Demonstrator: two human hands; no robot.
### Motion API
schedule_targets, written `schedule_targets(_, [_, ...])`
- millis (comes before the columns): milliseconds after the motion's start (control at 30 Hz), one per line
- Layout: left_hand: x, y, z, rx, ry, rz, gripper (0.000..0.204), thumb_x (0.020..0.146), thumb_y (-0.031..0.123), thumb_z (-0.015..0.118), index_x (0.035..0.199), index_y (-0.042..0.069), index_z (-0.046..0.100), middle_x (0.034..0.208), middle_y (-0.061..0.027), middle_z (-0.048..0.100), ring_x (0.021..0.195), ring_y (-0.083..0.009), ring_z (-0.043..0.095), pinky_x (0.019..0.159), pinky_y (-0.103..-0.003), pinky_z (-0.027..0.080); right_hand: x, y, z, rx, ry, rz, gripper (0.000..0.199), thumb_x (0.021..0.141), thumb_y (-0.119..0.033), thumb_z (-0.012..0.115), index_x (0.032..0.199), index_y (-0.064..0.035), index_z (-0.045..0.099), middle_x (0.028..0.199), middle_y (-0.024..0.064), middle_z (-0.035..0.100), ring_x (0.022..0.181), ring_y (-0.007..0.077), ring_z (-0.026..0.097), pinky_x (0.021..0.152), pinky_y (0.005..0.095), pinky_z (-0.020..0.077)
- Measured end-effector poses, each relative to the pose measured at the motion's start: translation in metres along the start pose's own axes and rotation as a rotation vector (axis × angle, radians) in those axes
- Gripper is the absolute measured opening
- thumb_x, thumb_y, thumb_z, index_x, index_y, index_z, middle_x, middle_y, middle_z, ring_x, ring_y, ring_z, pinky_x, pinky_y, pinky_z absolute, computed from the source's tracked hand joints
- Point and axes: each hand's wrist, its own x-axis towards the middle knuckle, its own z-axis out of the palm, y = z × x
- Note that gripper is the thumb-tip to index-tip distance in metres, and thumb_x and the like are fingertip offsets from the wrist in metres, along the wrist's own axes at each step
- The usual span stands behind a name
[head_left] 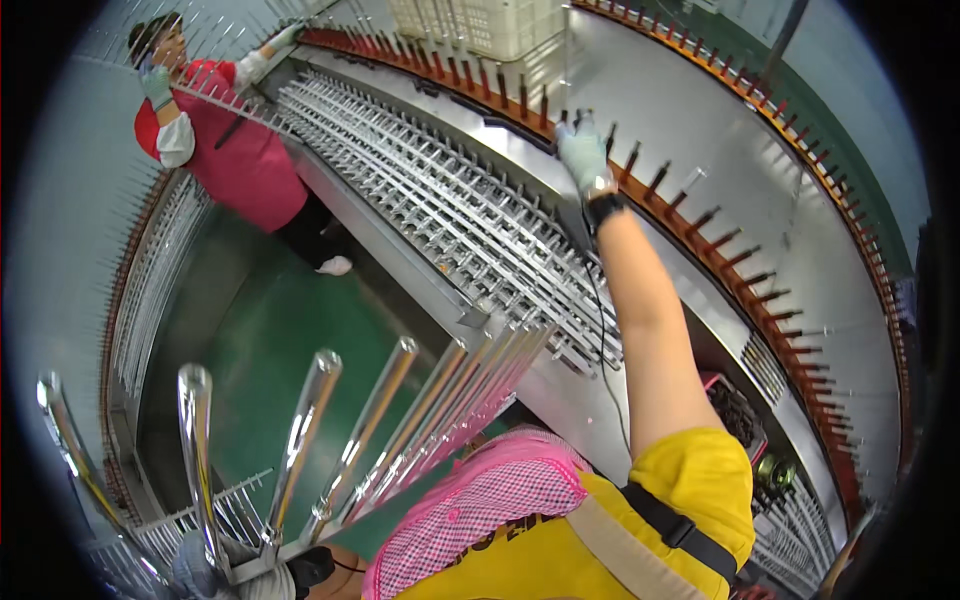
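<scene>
My left hand (205, 565), in a grey glove, is closed round the bar of a metal rack at the lower left. Upright on that bar stands a row of shiny chrome tubes (305, 440), running away toward the middle. My right arm reaches far forward, and my gloved right hand (583, 155) is at a curved row of dark pegs (660, 182) on an orange-brown strip. Its fingers are drawn together beside the pegs; what they hold, if anything, is too small to make out.
Left of my right arm, a long metal trough holds stacked silver racks (430, 200). At the far left a co-worker in a red apron (245, 165) handles thin rods. A cream plastic crate (490, 25) stands on the metal surface behind the pegs. A thin cable (603, 330) hangs near my forearm.
</scene>
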Motion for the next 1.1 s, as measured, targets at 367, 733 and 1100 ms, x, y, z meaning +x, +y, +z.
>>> schedule_targets(367, [0.023, -0.008, -0.071, 0.115, -0.35, 0.104, 0.017, 0.079, 0.012, 0.056, 0.093, 0.004, 0.051, 0.084, -0.0081, 0.051, 0.074, -0.017, 0.054, 0.075, -0.035, 0.048, -0.362, 0.025, -0.09, 0.847, -0.876, 0.644, 0.043, 0.076, -0.015, 0.056, 0.114, 0.0031, 0.046, 0.105, 0.0097, 0.053, 0.084, 0.0129, 0.053, 0.071, 0.0245, 0.0457])
schedule_targets(733, [0.016, -0.005, -0.043, 0.253, -0.292, 0.46, 0.018, 0.079, 0.014, 0.057, 0.093, 0.005, 0.052, 0.084, -0.0067, 0.051, 0.076, -0.0163, 0.054, 0.076, -0.034, 0.048, -0.367, 0.021, -0.07, 0.917, -0.461, 0.496, 0.024, 0.082, -0.024, 0.05, 0.086, -0.002, 0.06, 0.061, 0.0007, 0.055, 0.054, 0.0087, 0.051, 0.05, 0.0222, 0.0417])
schedule_targets(1100, [-0.004, -0.002, 0.02, 0.629, -0.26, 0.68, 0.019, 0.079, 0.016, 0.058, 0.094, 0.005, 0.052, 0.085, -0.0053, 0.05, 0.079, -0.0155, 0.054, 0.077, -0.034, 0.048, -0.248, 0.107, -0.044, 0.065, -0.496, 0.19, 0.016, 0.08, -0.02, 0.053, 0.086, -0.0055, 0.058, 0.074, 0.0035, 0.057, 0.071, 0.0109, 0.052, 0.059, 0.0267, 0.042])
